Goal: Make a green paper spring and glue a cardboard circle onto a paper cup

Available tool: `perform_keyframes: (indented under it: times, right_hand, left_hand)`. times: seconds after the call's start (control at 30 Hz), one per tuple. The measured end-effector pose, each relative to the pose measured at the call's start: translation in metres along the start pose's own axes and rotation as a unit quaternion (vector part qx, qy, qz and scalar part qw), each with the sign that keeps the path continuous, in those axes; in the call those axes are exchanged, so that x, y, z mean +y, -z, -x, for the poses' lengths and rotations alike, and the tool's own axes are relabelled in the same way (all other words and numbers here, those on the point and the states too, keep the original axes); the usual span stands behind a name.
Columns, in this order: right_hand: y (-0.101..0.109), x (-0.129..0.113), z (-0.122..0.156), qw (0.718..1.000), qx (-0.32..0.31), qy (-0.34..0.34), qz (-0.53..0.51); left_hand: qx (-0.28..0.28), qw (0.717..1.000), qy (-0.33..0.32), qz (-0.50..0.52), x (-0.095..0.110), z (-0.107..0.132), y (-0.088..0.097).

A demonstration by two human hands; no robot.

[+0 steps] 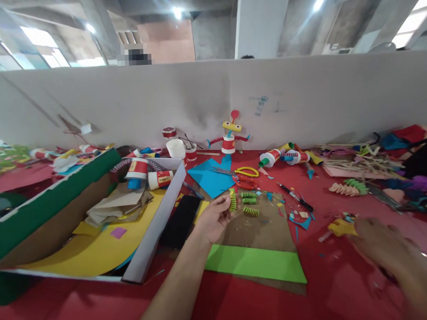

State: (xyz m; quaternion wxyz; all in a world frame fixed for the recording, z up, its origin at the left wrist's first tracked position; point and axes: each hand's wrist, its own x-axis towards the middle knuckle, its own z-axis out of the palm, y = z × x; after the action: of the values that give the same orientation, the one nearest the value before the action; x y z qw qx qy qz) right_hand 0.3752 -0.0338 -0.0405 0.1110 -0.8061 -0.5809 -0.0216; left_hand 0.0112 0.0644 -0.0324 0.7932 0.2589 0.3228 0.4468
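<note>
My left hand (216, 217) pinches a small green folded-paper spring (232, 200) above the brown board (269, 230). More green paper springs (249, 199) lie on that board just right of my fingers. A bright green paper strip (255, 263) stretches across the board's near part. Over at the right, my right hand (380, 242) is smeared by motion, so its grip cannot be made out. Close to its fingertips is a crumpled yellow piece (342, 227) with small scraps around it.
A box (154, 228) with yellow sheets stands left, beside a black phone (181, 221). Yellow-handled scissors (247, 171) lie on blue paper (209, 176). A paper-cup figure (229, 143) stands by the white partition (143, 106). A black pen (296, 197) and thin sticks (358, 160) lie right.
</note>
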Motion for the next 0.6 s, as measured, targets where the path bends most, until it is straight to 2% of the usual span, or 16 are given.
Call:
perform_keyframes:
  times: [0.03,0.07,0.13,0.17,0.27,0.33,0.4,0.47,0.6]
  right_hand:
    - [0.008,-0.017,-0.002,0.999,0.031,-0.002,0.023]
    - [0.015,-0.039,-0.004,0.996,0.058,0.059,-0.011]
    - [0.026,-0.093,-0.009,0.971,0.074,0.163,-0.159]
    - [0.027,-0.120,-0.010,0.950,0.064,0.179,-0.250]
    - [0.011,-0.181,-0.009,0.856,-0.057,0.167,-0.486]
    - [-0.005,-0.197,-0.003,0.806,-0.095,0.138,-0.567]
    - [-0.018,-0.200,0.004,0.788,-0.098,0.130,-0.594]
    - [-0.024,-0.197,0.009,0.795,-0.082,0.140,-0.585]
    - [-0.024,-0.193,0.011,0.829,-0.032,0.175,-0.531]
  left_hand:
    - [0.007,1.000,-0.002,-0.004,0.000,0.000,0.000]
    - [0.014,1.000,-0.009,-0.014,0.000,0.000,0.000]
    - [0.022,0.998,-0.026,-0.048,0.000,0.001,-0.001]
    - [0.023,0.997,-0.034,-0.070,0.001,0.002,-0.002]
    - [0.013,0.988,-0.035,-0.148,0.001,0.004,-0.004]
    - [0.006,0.981,-0.031,-0.193,0.002,0.004,-0.005]
    - [-0.002,0.973,-0.032,-0.230,0.001,0.004,-0.005]
    - [-0.011,0.967,-0.029,-0.252,-0.002,0.003,-0.006]
    - [-0.044,0.968,-0.001,-0.248,-0.007,0.003,-0.007]
